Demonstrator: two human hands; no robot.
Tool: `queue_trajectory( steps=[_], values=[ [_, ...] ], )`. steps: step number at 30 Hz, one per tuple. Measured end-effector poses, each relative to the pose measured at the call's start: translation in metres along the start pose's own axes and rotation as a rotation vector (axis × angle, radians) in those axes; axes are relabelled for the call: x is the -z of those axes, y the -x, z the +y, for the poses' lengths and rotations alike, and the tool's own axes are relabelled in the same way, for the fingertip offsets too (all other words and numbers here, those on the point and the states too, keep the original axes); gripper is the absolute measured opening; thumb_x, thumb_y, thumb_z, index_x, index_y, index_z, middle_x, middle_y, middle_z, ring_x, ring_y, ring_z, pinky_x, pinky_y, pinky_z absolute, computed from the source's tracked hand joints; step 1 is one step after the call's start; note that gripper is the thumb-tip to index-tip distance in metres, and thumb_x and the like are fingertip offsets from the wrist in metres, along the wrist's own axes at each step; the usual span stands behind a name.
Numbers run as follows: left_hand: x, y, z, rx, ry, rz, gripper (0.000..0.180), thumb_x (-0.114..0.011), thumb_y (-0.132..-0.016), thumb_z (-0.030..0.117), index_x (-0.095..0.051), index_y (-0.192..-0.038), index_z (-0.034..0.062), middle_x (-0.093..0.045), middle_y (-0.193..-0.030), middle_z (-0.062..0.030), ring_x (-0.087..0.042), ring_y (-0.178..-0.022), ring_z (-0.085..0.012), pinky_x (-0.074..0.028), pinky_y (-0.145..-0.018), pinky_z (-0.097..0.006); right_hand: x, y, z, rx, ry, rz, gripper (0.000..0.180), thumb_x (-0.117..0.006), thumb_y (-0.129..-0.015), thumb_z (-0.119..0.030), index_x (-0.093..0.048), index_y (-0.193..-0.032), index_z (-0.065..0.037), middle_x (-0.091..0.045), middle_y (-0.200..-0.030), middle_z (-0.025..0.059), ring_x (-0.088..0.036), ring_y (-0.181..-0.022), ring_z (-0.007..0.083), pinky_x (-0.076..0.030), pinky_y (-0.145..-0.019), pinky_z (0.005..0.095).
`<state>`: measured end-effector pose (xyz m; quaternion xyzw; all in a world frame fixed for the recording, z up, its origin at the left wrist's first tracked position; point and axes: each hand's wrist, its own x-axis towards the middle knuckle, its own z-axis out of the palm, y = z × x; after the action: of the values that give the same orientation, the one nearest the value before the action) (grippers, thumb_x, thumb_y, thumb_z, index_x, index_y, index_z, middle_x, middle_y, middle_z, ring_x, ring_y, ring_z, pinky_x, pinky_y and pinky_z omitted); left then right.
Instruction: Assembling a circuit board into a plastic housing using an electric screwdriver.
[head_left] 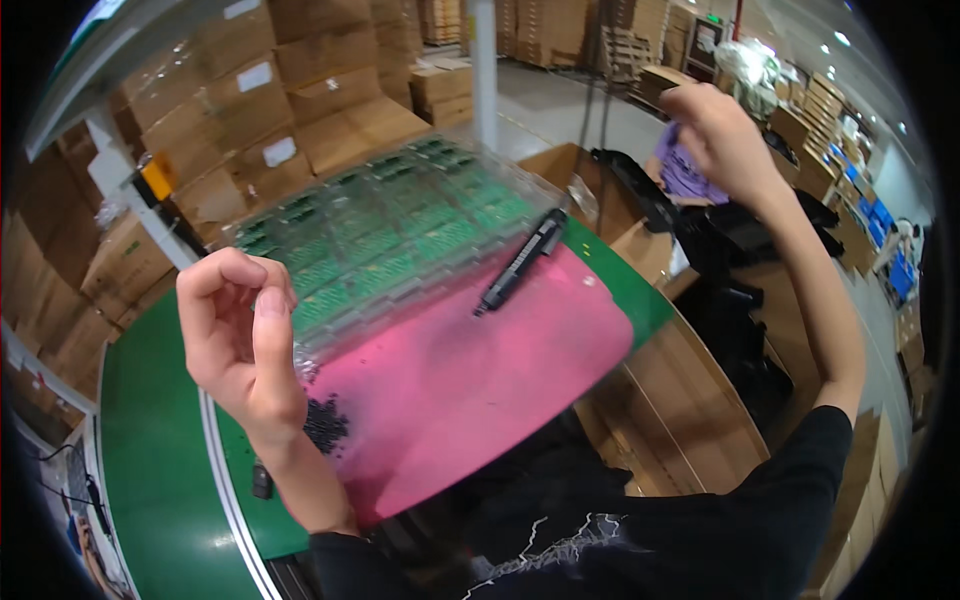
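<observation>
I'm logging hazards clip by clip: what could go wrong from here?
The loose heap of tiny black pieces on the flat pink mat with rounded corners might scatter if the bare left hand, raised close by, drops carelessly. The black cylindrical tool, lying near the clear plastic tray of green boards, could roll if bumped.

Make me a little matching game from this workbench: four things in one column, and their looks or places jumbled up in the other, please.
Things
1. Mat
2. Pen-shaped tool
3. Heap of tiny pieces
4. Tray

Looks or places
A. Clear, with green boards showing through
B. Dark, just right of the left forearm in the picture
C. Pink, lying on the green table
D. Black and slanting, with its narrow tip over the pink surface

Right pairs: 1-C, 2-D, 3-B, 4-A
</observation>
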<state>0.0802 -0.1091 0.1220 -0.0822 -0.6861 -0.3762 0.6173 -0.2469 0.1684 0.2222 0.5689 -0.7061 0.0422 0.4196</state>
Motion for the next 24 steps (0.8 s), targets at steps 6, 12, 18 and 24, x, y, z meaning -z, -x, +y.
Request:
queue_trajectory(
  steps=[6,12,18,24],
  values=[
    [-0.045,0.021,0.007,-0.111,-0.173,-0.333,0.020,-0.057,-0.077,-0.009,-0.052,-0.095,-0.0026,-0.053,-0.078,-0.0087,-0.051,-0.068,-0.0168,-0.043,-0.062,-0.027,-0.032,0.204,0.169,-0.528,0.365,-0.523,0.061,-0.058,-0.071,0.007,-0.048,-0.128,-0.010,-0.051,-0.126,0.0134,-0.050,-0.120,0.0354,-0.048,-0.094,0.0449],
    [-0.055,0.065,-0.020,0.036,-0.510,-0.641,0.017,-0.062,-0.076,-0.008,-0.056,-0.090,0.0014,-0.054,-0.074,-0.0101,-0.057,-0.064,-0.0221,-0.046,-0.060,-0.032,-0.088,0.295,0.172,-0.406,0.285,-0.559,0.066,-0.065,-0.064,0.009,-0.052,-0.125,-0.012,-0.054,-0.126,0.0106,-0.051,-0.120,0.0315,-0.046,-0.097,0.0420],
    [-0.027,0.094,-0.047,0.245,-0.585,-0.626,0.011,-0.061,-0.081,-0.002,-0.057,-0.090,0.0026,-0.055,-0.076,-0.0095,-0.055,-0.066,-0.0219,-0.046,-0.063,-0.032,-0.075,0.309,0.178,-0.401,0.246,-0.414,0.032,-0.060,-0.072,0.000,-0.058,-0.104,-0.004,-0.057,-0.108,0.0141,-0.055,-0.108,0.0343,-0.045,-0.092,0.0431],
    [-0.015,0.097,-0.076,0.209,-0.642,-0.605,0.011,-0.062,-0.082,0.002,-0.059,-0.092,0.0035,-0.056,-0.076,-0.0093,-0.057,-0.067,-0.0219,-0.048,-0.064,-0.032,-0.057,0.303,0.189,-0.486,0.085,-0.231,0.035,-0.040,-0.088,-0.002,-0.057,-0.118,0.002,-0.061,-0.115,0.0206,-0.055,-0.112,0.0369,-0.042,-0.099,0.0396]
  ],
)
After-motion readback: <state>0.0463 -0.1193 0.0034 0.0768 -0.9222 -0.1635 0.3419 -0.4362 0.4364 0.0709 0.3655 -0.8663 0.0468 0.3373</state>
